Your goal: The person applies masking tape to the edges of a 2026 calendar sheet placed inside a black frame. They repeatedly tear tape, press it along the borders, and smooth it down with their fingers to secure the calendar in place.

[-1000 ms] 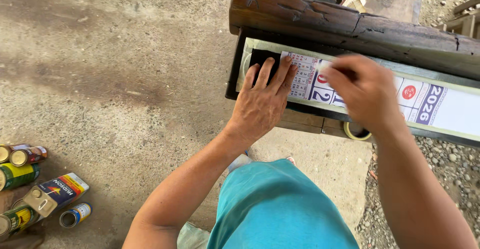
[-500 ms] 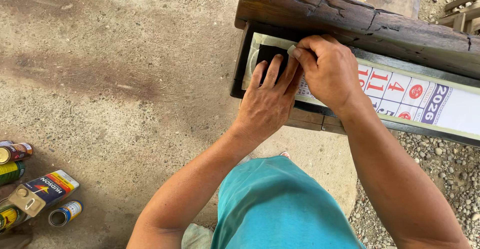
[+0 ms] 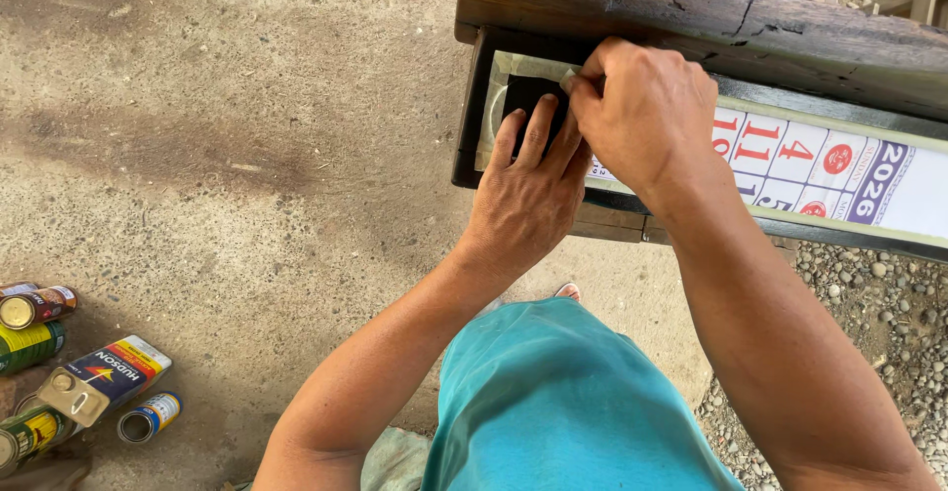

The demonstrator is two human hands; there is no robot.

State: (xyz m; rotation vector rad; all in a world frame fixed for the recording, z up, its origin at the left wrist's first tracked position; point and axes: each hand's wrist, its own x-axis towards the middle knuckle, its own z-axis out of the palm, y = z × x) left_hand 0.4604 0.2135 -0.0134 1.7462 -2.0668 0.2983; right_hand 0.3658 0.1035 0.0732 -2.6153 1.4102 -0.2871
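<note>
Your left hand (image 3: 528, 200) lies flat, with the fingers spread and straight, on the dark panel (image 3: 523, 96) at the left end of the long black frame (image 3: 466, 116). It holds nothing; it only presses. Your right hand (image 3: 642, 111) is closed in a pinch on the pale tape (image 3: 523, 64) that runs along the upper edge of the panel, just above the fingertips of the left hand. The frame rests under the dark wooden beam (image 3: 691, 7), and the calendar sheet (image 3: 820, 170) covers its right part.

I judge that you are in the step of taping the edge. The next move asks for a steady left palm and a slow pull or press of the tape along the edge. 2 small cans (image 3: 39, 305) lie well apart on the concrete floor (image 3: 247, 155).
</note>
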